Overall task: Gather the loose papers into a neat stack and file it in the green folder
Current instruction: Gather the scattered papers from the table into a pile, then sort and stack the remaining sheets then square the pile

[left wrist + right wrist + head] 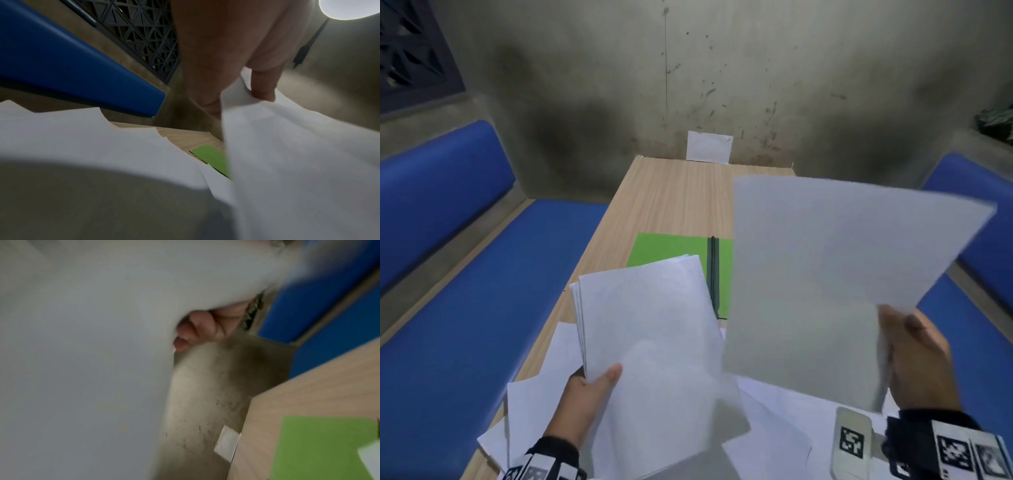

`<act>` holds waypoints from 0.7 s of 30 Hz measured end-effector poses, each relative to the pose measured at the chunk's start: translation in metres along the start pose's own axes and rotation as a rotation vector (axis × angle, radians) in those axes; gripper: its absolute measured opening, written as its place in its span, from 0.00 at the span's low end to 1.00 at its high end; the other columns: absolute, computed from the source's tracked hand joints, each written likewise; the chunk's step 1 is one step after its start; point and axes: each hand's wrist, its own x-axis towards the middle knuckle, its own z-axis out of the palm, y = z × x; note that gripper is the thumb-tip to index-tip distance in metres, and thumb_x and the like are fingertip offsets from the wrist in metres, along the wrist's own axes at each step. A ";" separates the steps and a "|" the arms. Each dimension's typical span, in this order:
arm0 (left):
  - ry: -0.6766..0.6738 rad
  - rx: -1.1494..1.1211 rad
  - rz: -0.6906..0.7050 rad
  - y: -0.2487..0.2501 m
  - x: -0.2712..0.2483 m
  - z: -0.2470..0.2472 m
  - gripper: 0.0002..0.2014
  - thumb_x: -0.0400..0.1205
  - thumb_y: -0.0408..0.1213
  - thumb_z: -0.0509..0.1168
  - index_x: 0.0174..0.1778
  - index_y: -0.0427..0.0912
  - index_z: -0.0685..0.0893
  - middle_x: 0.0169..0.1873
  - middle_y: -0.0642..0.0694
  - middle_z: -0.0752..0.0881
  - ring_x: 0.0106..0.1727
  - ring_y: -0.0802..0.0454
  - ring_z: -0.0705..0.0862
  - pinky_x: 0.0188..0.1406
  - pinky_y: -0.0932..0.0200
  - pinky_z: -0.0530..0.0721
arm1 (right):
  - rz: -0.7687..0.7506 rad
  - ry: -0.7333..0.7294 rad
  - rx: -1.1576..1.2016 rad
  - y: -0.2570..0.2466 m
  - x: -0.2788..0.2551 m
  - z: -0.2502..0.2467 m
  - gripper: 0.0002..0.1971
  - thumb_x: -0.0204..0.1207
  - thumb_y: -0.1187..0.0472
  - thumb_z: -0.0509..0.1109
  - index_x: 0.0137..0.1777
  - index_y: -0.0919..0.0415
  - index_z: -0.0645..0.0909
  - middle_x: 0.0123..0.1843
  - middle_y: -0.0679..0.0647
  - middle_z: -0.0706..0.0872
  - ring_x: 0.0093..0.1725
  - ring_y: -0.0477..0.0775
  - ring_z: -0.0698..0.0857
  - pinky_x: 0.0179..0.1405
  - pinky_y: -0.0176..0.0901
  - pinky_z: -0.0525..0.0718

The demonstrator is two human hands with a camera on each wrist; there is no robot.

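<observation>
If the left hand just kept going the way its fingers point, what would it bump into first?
The left hand grips a paper stack and points forward along the table. Beyond the stack's far edge lies the open green folder, probably the first thing met, though the hand seems raised above it; depth is unclear.

Table point(671, 192) ran up the frame centre to the wall point(722, 68). Folder point(654, 248) lay open mid-table, behind the loose papers point(784, 431) spread over the near end. Stack point(650, 329) was held above the papers at lower centre-left, in the left hand point(585, 401) grip. Single sheet point(825, 274) was raised at right, in the right hand point(917, 359). Benches point(465, 274) flanked the table left and right. Card point(709, 146) leaned on the wall at the table's far end.
</observation>
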 end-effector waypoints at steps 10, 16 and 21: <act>-0.258 0.105 0.004 0.015 -0.017 0.042 0.10 0.81 0.25 0.60 0.34 0.34 0.78 0.19 0.50 0.84 0.18 0.63 0.82 0.20 0.69 0.79 | 0.417 -0.333 -0.020 0.050 -0.051 0.079 0.03 0.76 0.68 0.68 0.44 0.62 0.76 0.39 0.59 0.87 0.33 0.54 0.85 0.33 0.42 0.83; -0.324 -0.237 -0.118 0.015 -0.029 0.036 0.26 0.79 0.60 0.49 0.45 0.48 0.88 0.40 0.48 0.93 0.42 0.52 0.91 0.47 0.52 0.84 | 0.438 -0.419 -0.093 0.048 -0.061 0.082 0.24 0.74 0.71 0.68 0.62 0.47 0.68 0.46 0.58 0.91 0.38 0.58 0.89 0.36 0.46 0.86; -0.191 -0.040 -0.112 -0.001 -0.017 0.014 0.24 0.70 0.43 0.74 0.59 0.35 0.83 0.55 0.39 0.89 0.57 0.43 0.86 0.66 0.47 0.78 | 0.424 -0.496 -0.137 0.066 -0.068 0.089 0.15 0.73 0.70 0.70 0.53 0.50 0.77 0.33 0.49 0.90 0.33 0.49 0.87 0.33 0.37 0.83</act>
